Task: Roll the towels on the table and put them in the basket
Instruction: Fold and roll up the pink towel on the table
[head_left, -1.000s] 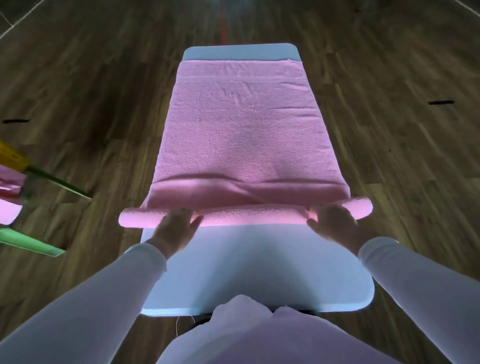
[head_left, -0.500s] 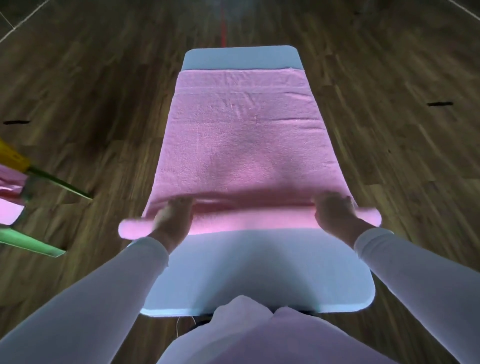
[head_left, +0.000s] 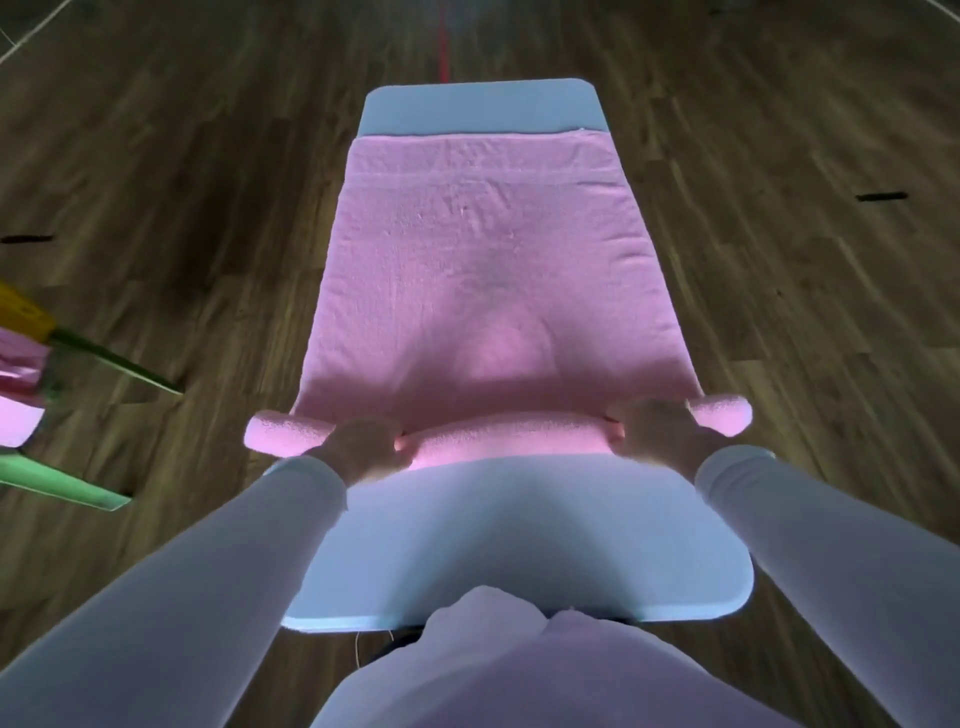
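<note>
Tabletop (head_left: 519, 551) holds pink towel (head_left: 488, 270), roll gripped by left hand (head_left: 363, 449) and right hand (head_left: 660, 431).

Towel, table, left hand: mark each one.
towel (head_left: 493, 270): head view, flat unrolled middle.
table (head_left: 519, 545): head view, bare near end.
left hand (head_left: 363, 447): head view, back of the hand.

Long white sleeves (head_left: 218, 566) — snug to the wrists — and a pale lilac garment (head_left: 519, 675) (creased centrally).
</note>
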